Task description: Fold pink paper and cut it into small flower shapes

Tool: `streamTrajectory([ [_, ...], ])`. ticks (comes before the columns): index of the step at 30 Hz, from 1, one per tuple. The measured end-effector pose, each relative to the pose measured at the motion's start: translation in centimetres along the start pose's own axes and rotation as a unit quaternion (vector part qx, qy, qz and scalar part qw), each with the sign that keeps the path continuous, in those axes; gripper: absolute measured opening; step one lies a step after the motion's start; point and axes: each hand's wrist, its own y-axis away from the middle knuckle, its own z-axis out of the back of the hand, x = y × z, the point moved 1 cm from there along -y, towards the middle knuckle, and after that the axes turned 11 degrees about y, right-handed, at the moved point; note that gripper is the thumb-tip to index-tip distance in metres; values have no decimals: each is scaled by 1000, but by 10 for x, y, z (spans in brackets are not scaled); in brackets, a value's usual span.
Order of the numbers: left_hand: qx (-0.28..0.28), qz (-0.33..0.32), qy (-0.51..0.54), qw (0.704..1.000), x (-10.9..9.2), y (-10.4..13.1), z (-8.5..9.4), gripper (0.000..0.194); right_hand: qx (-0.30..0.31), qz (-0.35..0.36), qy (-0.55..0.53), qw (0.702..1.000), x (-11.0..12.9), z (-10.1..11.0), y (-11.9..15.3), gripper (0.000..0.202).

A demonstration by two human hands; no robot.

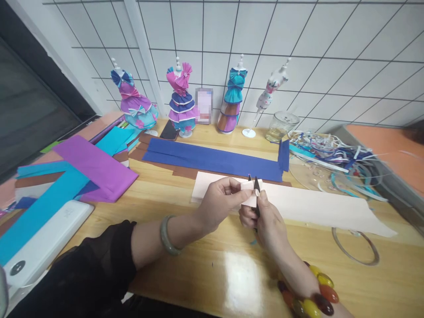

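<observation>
Pinched between the thumb and fingers of my left hand (217, 201) is a small folded piece of pale pink crepe paper (248, 198). My right hand (270, 221) grips a pair of dark scissors (256, 185), whose blades point away from me and stand around the folded paper. The scissor handles are mostly hidden in my fingers. Beneath and behind both hands lies a long pale pink paper strip (308, 203). Farther back, a dark blue paper strip (212, 159) rests on brown paper (185, 173).
Miniature dress forms (236, 95) line the white tiled wall, several in paper dresses. A glass cup (281, 126) and a heap of paper scraps (331, 148) sit right. Left are coloured papers (96, 168) and a white device (53, 243). A tape-like ring (356, 260) lies front right.
</observation>
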Motion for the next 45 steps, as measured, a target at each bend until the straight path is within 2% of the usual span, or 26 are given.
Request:
streamTrajectory([
  [22,1,17,60,998,4,-1,-1,24,-16,1,5,1000,2,-1,0,50],
  [32,13,3,40,999,-2,-1,-2,23,-16,-11,42,999,5,0,0,53],
  [45,7,-9,25,1000,3,-3,1,27,-30,-12,43,999,4,-2,1,52],
])
